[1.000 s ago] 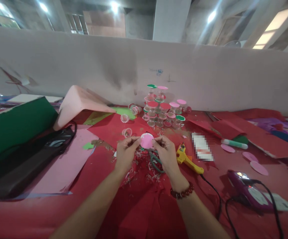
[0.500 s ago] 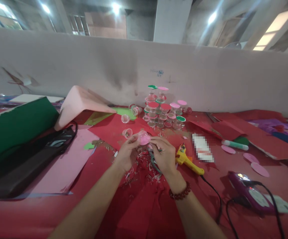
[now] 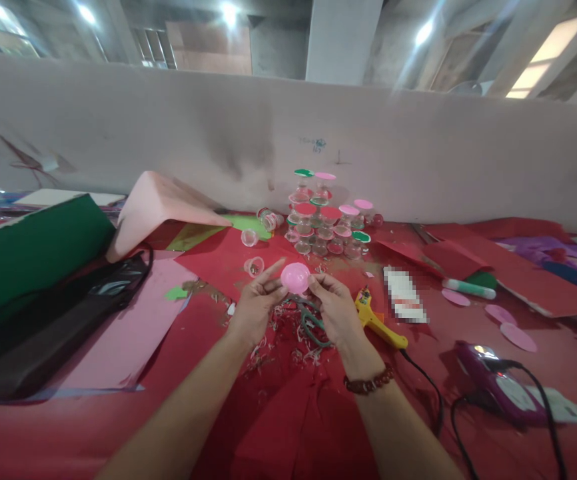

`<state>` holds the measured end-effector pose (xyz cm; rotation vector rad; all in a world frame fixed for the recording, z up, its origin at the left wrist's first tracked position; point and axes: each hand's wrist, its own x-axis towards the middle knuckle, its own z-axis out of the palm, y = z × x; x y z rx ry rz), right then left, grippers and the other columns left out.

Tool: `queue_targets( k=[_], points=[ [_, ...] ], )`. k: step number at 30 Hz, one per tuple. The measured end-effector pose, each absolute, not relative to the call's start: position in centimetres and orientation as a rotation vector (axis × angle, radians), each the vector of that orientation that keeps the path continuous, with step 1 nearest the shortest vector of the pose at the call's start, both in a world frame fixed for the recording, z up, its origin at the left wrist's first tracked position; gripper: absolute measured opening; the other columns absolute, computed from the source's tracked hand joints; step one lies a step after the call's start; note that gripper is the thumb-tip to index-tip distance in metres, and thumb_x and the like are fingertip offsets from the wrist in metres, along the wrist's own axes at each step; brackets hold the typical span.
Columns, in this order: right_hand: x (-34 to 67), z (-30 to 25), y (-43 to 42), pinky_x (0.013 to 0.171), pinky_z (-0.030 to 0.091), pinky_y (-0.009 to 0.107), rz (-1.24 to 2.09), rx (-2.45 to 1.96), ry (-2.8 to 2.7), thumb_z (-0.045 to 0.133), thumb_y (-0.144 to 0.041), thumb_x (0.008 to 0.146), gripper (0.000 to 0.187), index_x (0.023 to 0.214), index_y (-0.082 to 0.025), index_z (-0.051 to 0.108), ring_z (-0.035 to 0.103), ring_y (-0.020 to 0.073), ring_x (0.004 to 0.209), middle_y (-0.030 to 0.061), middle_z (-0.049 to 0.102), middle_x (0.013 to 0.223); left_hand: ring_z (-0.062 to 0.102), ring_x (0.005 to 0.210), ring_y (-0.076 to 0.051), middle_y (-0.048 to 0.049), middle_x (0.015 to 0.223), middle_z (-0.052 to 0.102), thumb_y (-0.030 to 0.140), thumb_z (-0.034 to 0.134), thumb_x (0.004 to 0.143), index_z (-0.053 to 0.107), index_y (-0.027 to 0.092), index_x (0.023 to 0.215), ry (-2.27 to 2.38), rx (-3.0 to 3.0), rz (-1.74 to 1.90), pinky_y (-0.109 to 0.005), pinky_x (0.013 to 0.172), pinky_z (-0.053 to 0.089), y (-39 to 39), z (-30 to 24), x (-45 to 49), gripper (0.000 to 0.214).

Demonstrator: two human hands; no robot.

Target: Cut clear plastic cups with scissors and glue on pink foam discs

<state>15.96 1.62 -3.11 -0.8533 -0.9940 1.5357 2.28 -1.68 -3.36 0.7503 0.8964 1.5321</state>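
Note:
A small clear plastic cup with a pink paper disc (image 3: 296, 278) over one end is held up at the middle of the table. My left hand (image 3: 258, 303) pinches its left edge, with the index finger stretched out beside it. My right hand (image 3: 336, 307) grips the right edge between thumb and fingers. Green-handled scissors (image 3: 313, 330) lie beneath, among paper scraps, partly hidden by my right hand. Just right of that hand rests a yellow glue gun (image 3: 378, 328). One clear cup (image 3: 254, 267) stands beyond my left hand, and another cup (image 3: 249, 237) lies farther back.
Stacked cups with coloured discs (image 3: 326, 227) stand near the wall. A marker (image 3: 468, 288), pink paper discs (image 3: 518, 337) and a purple power strip (image 3: 501, 387) with cords lie right. Pink paper (image 3: 118, 333), a black bag (image 3: 53, 333) and green board (image 3: 38, 257) lie left.
The cup and disc have turned so the pink round faces me more fully. My right hand has shifted slightly right and down, showing more of the scissors.

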Motion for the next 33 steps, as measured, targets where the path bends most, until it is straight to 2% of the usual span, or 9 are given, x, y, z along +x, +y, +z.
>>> queue_targets(
  k=[2, 7, 12, 18, 27, 33],
  points=[
    [16.0, -3.1, 1.6, 0.058, 0.040, 0.024, 1.466, -0.880, -1.030, 0.075, -0.041, 0.060, 0.027, 0.066, -0.017, 0.065, 0.048, 0.0099, 0.056, -0.0029, 0.058, 0.059, 0.063, 0.081, -0.011, -0.0012, 0.087, 0.071, 0.010, 0.072, 0.064, 0.060, 0.022, 0.120, 0.892, 0.731, 1.533, -0.024, 0.081, 0.047, -1.8, -3.0, 2.3, 0.059],
    [15.9, -3.0, 1.4, 0.060, 0.040, 0.024, 1.275, -0.927, -1.168, 0.069, -0.037, 0.066, 0.019, 0.067, -0.018, 0.065, 0.049, 0.0118, 0.059, -0.0021, 0.059, 0.061, 0.060, 0.099, -0.017, -0.0057, 0.113, 0.065, 0.011, 0.067, 0.067, 0.063, 0.020, 0.114, 0.737, 0.699, 1.444, -0.028, 0.086, 0.045, -2.2, -1.9, 2.5, 0.048],
    [15.9, -3.2, 1.4, 0.059, 0.038, 0.024, 1.185, -0.925, -1.278, 0.068, -0.035, 0.069, 0.017, 0.064, -0.019, 0.063, 0.048, 0.0122, 0.060, -0.0034, 0.056, 0.059, 0.061, 0.087, -0.014, -0.0052, 0.098, 0.069, 0.012, 0.076, 0.060, 0.068, 0.017, 0.097, 0.848, 0.739, 1.505, -0.025, 0.082, 0.045, -2.1, -2.0, 2.6, 0.038],
    [16.1, -2.7, 1.4, 0.069, 0.044, 0.027, 1.320, -0.817, -1.244, 0.067, -0.035, 0.072, 0.017, 0.083, -0.021, 0.069, 0.057, 0.0145, 0.070, -0.0005, 0.067, 0.075, 0.060, 0.087, -0.014, -0.0044, 0.096, 0.068, 0.012, 0.077, 0.059, 0.069, 0.018, 0.096, 0.836, 0.769, 1.527, -0.025, 0.081, 0.045, -2.1, -2.4, 2.5, 0.039],
    [16.0, -2.9, 1.3, 0.063, 0.045, 0.027, 1.198, -0.945, -1.212, 0.068, -0.034, 0.067, 0.015, 0.072, -0.019, 0.069, 0.055, 0.0156, 0.065, 0.0004, 0.066, 0.068, 0.060, 0.087, -0.017, -0.0051, 0.095, 0.068, 0.015, 0.077, 0.059, 0.069, 0.018, 0.096, 0.938, 0.866, 1.535, -0.028, 0.081, 0.044, -2.6, -2.6, 3.4, 0.038],
    [15.7, -3.4, 1.3, 0.069, 0.045, 0.028, 1.263, -0.870, -1.227, 0.064, -0.035, 0.073, 0.017, 0.080, -0.021, 0.069, 0.057, 0.0161, 0.072, 0.0009, 0.067, 0.076, 0.058, 0.090, -0.017, -0.0058, 0.098, 0.066, 0.018, 0.073, 0.066, 0.066, 0.018, 0.096, 0.923, 0.884, 1.567, -0.027, 0.080, 0.043, -2.5, -2.9, 3.3, 0.031]
  ],
)
